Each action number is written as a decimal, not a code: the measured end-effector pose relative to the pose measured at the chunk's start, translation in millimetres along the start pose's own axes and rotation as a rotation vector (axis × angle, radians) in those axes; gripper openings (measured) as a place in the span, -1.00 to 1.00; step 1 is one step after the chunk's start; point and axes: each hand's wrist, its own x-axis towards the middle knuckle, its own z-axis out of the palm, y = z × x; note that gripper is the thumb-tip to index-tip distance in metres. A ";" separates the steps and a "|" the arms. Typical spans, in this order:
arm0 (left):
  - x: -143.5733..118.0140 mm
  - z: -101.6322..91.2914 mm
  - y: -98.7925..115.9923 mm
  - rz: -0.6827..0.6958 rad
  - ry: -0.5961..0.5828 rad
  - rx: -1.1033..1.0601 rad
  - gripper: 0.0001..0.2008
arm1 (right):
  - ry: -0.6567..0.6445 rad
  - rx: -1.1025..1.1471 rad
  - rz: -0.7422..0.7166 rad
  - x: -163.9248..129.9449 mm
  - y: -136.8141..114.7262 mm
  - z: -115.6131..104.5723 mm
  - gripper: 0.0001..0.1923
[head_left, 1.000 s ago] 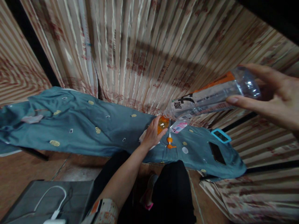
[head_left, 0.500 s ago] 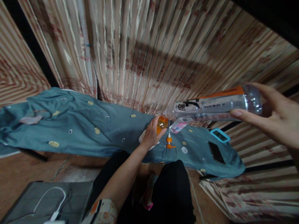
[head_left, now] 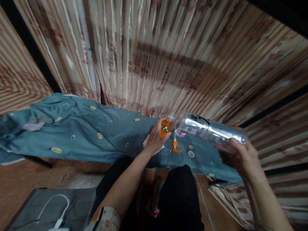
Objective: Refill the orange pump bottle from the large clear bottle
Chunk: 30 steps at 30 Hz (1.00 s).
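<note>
Left hand [head_left: 155, 139] wraps the small orange bottle [head_left: 166, 127], fingers closed round its body, holding it upright on the teal cloth [head_left: 96, 134]. Right hand [head_left: 242, 157] grips the big clear bottle [head_left: 208, 131] by its base end, closed round it, tipped nearly flat with the neck aimed at the orange bottle's mouth. The necks are just beside each other, about touching; can't tell if liquid is flowing. The clear bottle looks mostly empty.

The orange pump head [head_left: 175, 146] lies on the cloth just right of the left hand, off the bottle. A white round cap [head_left: 191, 154] lies near it. A pink-and-white label thing sits under the clear bottle, mostly hidden.

Step in hand, as I judge it: pouring from big into small. To do it well: keep the orange bottle pinned upright and steady, and line the big neck right over the small opening before raising the base. Tilt slowly, since the small mouth will overflow fast. Watch the fill level through the orange wall. Spills would soak the cloth.

Striped curtain [head_left: 149, 57] behind. Grey box with white cable [head_left: 54, 207] lower left on the floor.
</note>
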 end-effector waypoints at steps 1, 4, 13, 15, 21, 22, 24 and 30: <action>-0.1 -0.5 0.4 -0.009 -0.002 -0.006 -0.25 | 0.008 0.128 0.098 -6.2 5.7 5.2 -0.32; -0.5 -2.4 1.6 -0.013 -0.017 -0.029 -0.22 | 0.063 0.379 0.306 -24.7 21.7 20.4 -0.35; -2.8 -1.6 -3.9 0.015 -0.007 -0.105 -0.08 | 0.076 0.804 0.936 -82.7 48.8 49.3 -0.49; -3.8 -1.2 -4.9 0.018 -0.004 -0.128 -0.06 | 0.053 0.894 1.099 -93.2 45.4 56.7 -0.50; -2.4 -14.8 4.1 -0.076 0.057 -0.229 0.00 | -0.010 1.102 1.310 -125.7 36.9 84.7 -0.45; -1.3 -19.7 6.8 -0.104 0.090 -0.250 0.02 | -0.041 1.135 1.349 -131.5 36.8 90.7 -0.43; 0.2 -31.5 11.7 -0.145 0.171 -0.299 0.02 | -0.136 1.197 1.442 -141.7 37.1 104.2 -0.36; -13.3 -74.1 15.8 -0.258 0.296 -0.537 -0.17 | -0.462 1.335 1.600 -144.9 36.3 156.9 -0.11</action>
